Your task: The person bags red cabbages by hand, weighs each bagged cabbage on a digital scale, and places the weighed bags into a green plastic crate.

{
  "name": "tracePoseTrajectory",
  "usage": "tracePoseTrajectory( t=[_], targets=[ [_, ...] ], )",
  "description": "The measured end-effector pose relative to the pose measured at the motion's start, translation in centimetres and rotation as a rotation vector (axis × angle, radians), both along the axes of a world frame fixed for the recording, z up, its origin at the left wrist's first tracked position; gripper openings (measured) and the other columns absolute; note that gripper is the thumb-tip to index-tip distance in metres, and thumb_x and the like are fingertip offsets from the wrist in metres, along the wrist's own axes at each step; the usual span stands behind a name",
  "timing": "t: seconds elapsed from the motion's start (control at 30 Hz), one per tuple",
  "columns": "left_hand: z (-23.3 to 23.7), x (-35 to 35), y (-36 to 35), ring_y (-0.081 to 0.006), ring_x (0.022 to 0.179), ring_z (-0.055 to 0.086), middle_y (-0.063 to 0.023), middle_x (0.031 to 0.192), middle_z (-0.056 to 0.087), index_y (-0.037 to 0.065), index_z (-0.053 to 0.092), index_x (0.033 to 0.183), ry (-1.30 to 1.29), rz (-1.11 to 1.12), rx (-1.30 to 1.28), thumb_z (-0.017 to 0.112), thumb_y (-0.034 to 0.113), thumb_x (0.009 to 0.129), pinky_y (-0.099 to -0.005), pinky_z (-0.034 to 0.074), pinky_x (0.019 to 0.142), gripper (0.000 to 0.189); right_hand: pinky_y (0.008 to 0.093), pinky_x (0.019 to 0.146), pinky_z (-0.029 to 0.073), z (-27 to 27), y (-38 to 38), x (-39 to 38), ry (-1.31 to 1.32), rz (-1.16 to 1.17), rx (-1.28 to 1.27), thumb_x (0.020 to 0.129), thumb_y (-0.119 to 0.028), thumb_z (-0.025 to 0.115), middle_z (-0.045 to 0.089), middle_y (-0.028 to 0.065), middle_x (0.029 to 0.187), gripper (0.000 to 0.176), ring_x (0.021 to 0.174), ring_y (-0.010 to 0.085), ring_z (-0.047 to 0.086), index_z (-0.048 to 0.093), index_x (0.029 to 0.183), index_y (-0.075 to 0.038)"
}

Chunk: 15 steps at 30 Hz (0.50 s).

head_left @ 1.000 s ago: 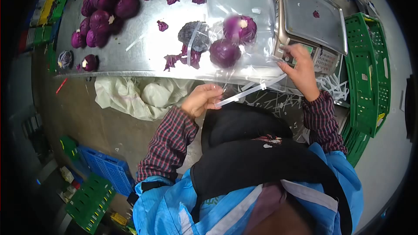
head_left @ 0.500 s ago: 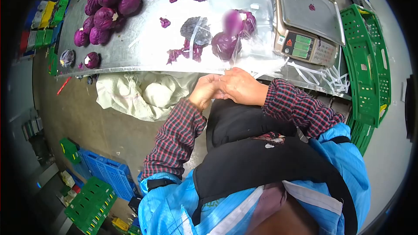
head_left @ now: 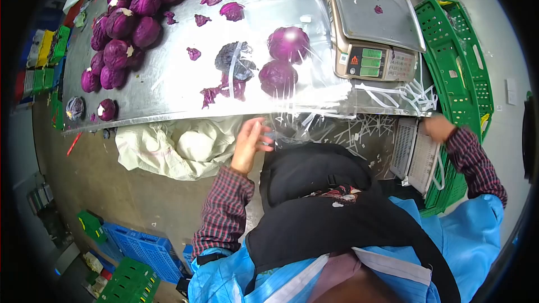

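Two red cabbages (head_left: 279, 78) lie one behind the other in a clear plastic bag (head_left: 314, 92) near the front edge of the metal table. The bag's gathered mouth hangs over the edge. Just left of it is my left hand (head_left: 251, 143), its fingers apart and nothing seen in them. My right hand (head_left: 437, 128) is far to the right, below the table's corner, at the rim of a light grey basket (head_left: 414, 154); its fingertips are hidden. Left of the bagged cabbages are a dark wilted leaf (head_left: 236, 60) and loose purple leaves (head_left: 210, 96).
A heap of red cabbages (head_left: 119, 53) occupies the table's (head_left: 168, 92) left part. A scale (head_left: 376, 17) stands at the right, with white strips (head_left: 387, 95) before it. Green crates (head_left: 466, 73) stand beyond. A white sack (head_left: 179, 148) lies under the front edge.
My hands have come apart. My right hand has moved far right to the grey basket; my left hand has lowered slightly leftward and opened. The camera view has shifted.
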State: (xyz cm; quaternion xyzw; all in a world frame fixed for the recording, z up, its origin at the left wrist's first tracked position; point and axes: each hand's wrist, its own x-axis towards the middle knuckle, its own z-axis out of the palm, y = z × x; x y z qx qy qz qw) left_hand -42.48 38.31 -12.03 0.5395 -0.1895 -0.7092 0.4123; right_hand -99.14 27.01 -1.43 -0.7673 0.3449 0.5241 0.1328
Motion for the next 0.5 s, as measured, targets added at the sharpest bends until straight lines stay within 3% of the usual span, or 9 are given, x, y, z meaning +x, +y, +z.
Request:
tracePoseTrajectory(
  t=[0.03, 0.07, 0.1, 0.17, 0.23, 0.3, 0.4, 0.47, 0.5],
  targets=[
    [-1.1, 0.0, 0.8, -0.0141, 0.071, 0.057, -0.0065, 0.093, 0.056, 0.003, 0.052, 0.110, -0.326, 0.111, -0.123, 0.065, 0.015, 0.089, -0.0277, 0.051, 0.062, 0.027, 0.0442, 0.082, 0.050, 2.3, -1.9, 6.8, -0.307, -0.156, -0.217, 0.069, -0.002, 0.058, 0.059, 0.0181, 0.112, 0.050, 0.098, 0.0373, 0.060, 0.060, 0.118, -0.009],
    [-1.8, 0.0, 1.3, -0.0165, 0.073, 0.053, -0.0083, 0.094, 0.053, 0.004, 0.051, 0.110, -0.901, 0.056, -0.432, 0.069, 0.008, 0.082, -0.0303, 0.046, 0.063, 0.034, 0.0421, 0.093, 0.046, 2.5, -3.8, 11.6, -0.726, -0.065, -0.390, 0.069, 0.008, 0.053, 0.049, 0.0187, 0.129, 0.068, 0.113, 0.0363, 0.052, 0.046, 0.134, -0.011],
    [-0.9, -0.4, 1.2, -0.0223, 0.080, 0.054, -0.0112, 0.098, 0.052, 0.005, 0.051, 0.110, -1.032, 0.009, -0.505, 0.073, 0.005, 0.075, -0.0356, 0.045, 0.070, 0.041, 0.0423, 0.095, 0.046, 2.3, -5.4, 16.2, -0.855, 0.002, -0.567, 0.071, 0.007, 0.055, 0.046, 0.0156, 0.136, 0.066, 0.118, 0.0340, 0.051, 0.047, 0.133, -0.014],
    [-1.1, -1.2, -0.3, -0.0268, 0.083, 0.054, -0.0120, 0.100, 0.051, 0.006, 0.052, 0.109, -1.216, 0.031, -0.910, 0.074, 0.006, 0.073, -0.0383, 0.044, 0.075, 0.043, 0.0405, 0.101, 0.041, -0.2, -7.9, 22.2, -1.195, 0.077, -0.506, 0.071, 0.005, 0.060, 0.043, 0.0134, 0.141, 0.065, 0.125, 0.0311, 0.047, 0.052, 0.131, -0.021],
    [-0.1, -2.0, -2.2, -0.0295, 0.087, 0.054, -0.0103, 0.096, 0.054, 0.007, 0.057, 0.101, -1.176, 0.051, -0.952, 0.074, 0.003, 0.071, -0.0418, 0.042, 0.081, 0.035, 0.0407, 0.110, 0.033, -1.7, -9.2, 26.7, -1.258, 0.358, -0.372, 0.072, -0.005, 0.065, 0.038, 0.0040, 0.147, 0.067, 0.133, 0.0255, 0.039, 0.050, 0.132, -0.029],
    [-0.1, -2.1, -4.0, -0.0294, 0.089, 0.056, -0.0071, 0.092, 0.057, 0.007, 0.061, 0.091, -1.140, -0.139, -1.140, 0.071, -0.001, 0.070, -0.0423, 0.043, 0.081, 0.024, 0.0412, 0.115, 0.026, -3.2, -9.6, 29.3, -1.105, 0.580, -0.227, 0.082, -0.022, 0.061, 0.027, -0.0013, 0.153, 0.067, 0.140, 0.0227, 0.027, 0.036, 0.142, -0.036],
    [0.3, -2.4, -5.4, -0.0310, 0.083, 0.057, -0.0066, 0.083, 0.058, 0.004, 0.063, 0.082, -1.002, 0.002, -1.010, 0.067, -0.003, 0.072, -0.0411, 0.045, 0.075, 0.014, 0.0410, 0.115, 0.025, -5.7, -9.9, 30.2, -1.115, 0.563, -0.070, 0.088, -0.026, 0.056, 0.040, 0.0009, 0.146, 0.049, 0.137, 0.0248, 0.033, 0.047, 0.136, -0.027],
    [1.4, -1.5, -6.4, -0.0277, 0.075, 0.058, -0.0089, 0.078, 0.058, 0.000, 0.061, 0.082, -0.845, 0.111, -0.830, 0.065, -0.002, 0.078, -0.0355, 0.047, 0.069, 0.006, 0.0386, 0.105, 0.037, -6.0, -10.0, 30.7, -1.234, -0.178, 0.133, 0.095, -0.023, 0.052, 0.062, 0.0064, 0.121, 0.030, 0.119, 0.0238, 0.053, 0.061, 0.121, -0.012],
    [2.3, -0.8, -6.9, -0.0277, 0.075, 0.058, -0.0089, 0.078, 0.058, 0.000, 0.061, 0.082, -0.853, 0.123, -0.836, 0.065, -0.002, 0.078, -0.0355, 0.047, 0.069, 0.006, 0.0386, 0.105, 0.037, -5.8, -10.6, 30.7, -1.238, -0.161, 0.130, 0.095, -0.023, 0.052, 0.062, 0.0064, 0.121, 0.030, 0.119, 0.0238, 0.053, 0.061, 0.121, -0.012]
  ],
)
